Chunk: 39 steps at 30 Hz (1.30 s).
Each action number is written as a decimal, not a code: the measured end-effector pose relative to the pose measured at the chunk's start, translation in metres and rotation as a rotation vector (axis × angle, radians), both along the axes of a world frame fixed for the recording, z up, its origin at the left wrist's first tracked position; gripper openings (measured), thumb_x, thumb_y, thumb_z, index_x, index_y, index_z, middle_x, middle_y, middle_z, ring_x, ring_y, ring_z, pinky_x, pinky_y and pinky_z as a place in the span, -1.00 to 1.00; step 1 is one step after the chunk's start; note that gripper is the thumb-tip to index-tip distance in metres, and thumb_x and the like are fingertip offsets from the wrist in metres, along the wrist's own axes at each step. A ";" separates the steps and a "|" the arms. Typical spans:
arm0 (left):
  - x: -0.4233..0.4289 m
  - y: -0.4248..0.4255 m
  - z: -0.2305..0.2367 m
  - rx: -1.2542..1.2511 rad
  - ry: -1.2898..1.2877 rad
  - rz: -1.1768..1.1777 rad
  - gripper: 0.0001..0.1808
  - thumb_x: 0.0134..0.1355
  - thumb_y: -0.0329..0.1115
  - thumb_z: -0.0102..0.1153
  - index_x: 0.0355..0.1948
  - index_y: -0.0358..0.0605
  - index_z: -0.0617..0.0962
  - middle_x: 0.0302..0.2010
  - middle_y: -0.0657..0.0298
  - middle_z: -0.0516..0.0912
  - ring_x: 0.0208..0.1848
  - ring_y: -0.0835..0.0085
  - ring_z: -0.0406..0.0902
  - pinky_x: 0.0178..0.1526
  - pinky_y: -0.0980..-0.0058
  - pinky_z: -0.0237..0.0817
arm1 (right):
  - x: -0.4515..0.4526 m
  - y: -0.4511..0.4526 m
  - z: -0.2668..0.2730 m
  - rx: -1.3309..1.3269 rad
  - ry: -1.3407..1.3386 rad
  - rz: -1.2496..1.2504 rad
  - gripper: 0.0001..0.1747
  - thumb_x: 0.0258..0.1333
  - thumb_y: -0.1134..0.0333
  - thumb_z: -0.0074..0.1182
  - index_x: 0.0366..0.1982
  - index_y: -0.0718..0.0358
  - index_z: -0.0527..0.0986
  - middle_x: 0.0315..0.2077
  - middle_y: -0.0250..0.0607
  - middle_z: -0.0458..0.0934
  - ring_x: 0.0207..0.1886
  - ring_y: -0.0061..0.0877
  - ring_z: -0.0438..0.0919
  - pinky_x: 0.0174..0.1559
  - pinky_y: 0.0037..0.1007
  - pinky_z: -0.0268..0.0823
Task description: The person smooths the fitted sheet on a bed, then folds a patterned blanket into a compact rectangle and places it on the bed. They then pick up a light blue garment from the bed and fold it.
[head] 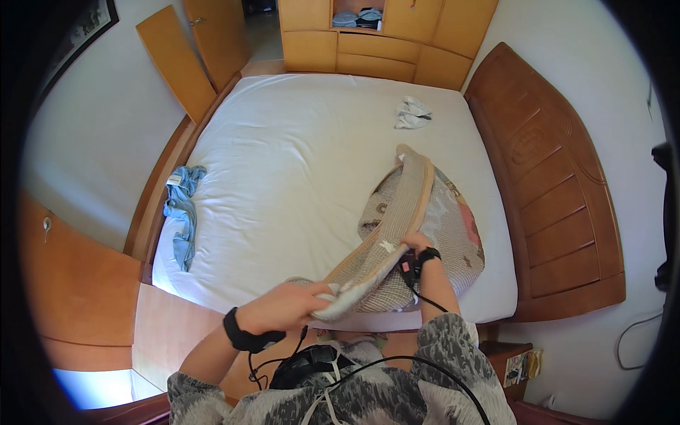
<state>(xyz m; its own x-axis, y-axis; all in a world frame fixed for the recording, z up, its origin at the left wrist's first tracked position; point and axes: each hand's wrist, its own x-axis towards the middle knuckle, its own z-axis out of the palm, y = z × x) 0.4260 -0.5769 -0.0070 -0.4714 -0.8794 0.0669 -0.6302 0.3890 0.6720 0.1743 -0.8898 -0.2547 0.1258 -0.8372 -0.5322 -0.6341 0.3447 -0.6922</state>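
Note:
My left hand [289,306] grips one end of a patterned, light brown blanket [451,234] at its bound edge, just past the near side of the bed. Farther along the same edge, my right hand [418,242] is closed on the fabric. A folded strip of the blanket runs diagonally from my left hand up the mattress, with its trim showing. The remainder lies in a rounded heap on the right part of the white-sheeted bed [297,175]. Black bands with cables circle both my wrists.
Blue jeans [182,212] lie along the bed's left edge. A crumpled white cloth [413,112] rests near the far right corner. The carved wooden headboard [552,196] borders the right side, and wooden cabinets [377,50] stand beyond the bed. A black cable [425,361] crosses my front.

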 end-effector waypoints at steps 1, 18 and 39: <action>0.013 0.004 -0.003 0.077 -0.020 0.110 -0.64 -0.12 -0.58 0.09 -0.21 -0.10 0.51 -0.12 0.19 0.50 -0.14 0.18 0.49 -0.16 0.37 0.37 | -0.016 0.000 0.001 0.093 -0.033 -0.006 -0.64 -0.29 0.40 0.16 -0.34 0.46 0.52 -0.38 -0.12 0.55 -0.41 -0.38 0.50 -0.46 -0.28 0.32; 0.097 -0.102 -0.006 -0.467 0.107 0.982 -0.25 0.07 -0.23 0.17 0.20 -0.41 0.19 0.18 -0.31 0.22 0.30 -0.02 0.09 0.30 0.21 -0.06 | 0.055 0.182 0.228 -0.095 -0.681 0.557 -0.77 0.08 0.36 0.13 -0.20 0.29 0.54 -0.27 -0.36 0.59 -0.24 -0.65 0.51 -0.17 -0.54 0.36; 0.015 0.024 -0.073 0.517 0.355 0.046 -0.45 -0.07 -0.65 -0.08 -0.04 0.05 0.58 -0.26 0.26 0.62 -0.28 0.60 0.48 -0.20 0.58 0.31 | 0.116 0.129 0.008 0.282 -0.668 -0.031 -0.52 -0.08 0.33 0.22 -0.14 0.49 0.42 -0.25 -0.06 0.55 -0.26 -0.33 0.56 -0.21 -0.38 0.40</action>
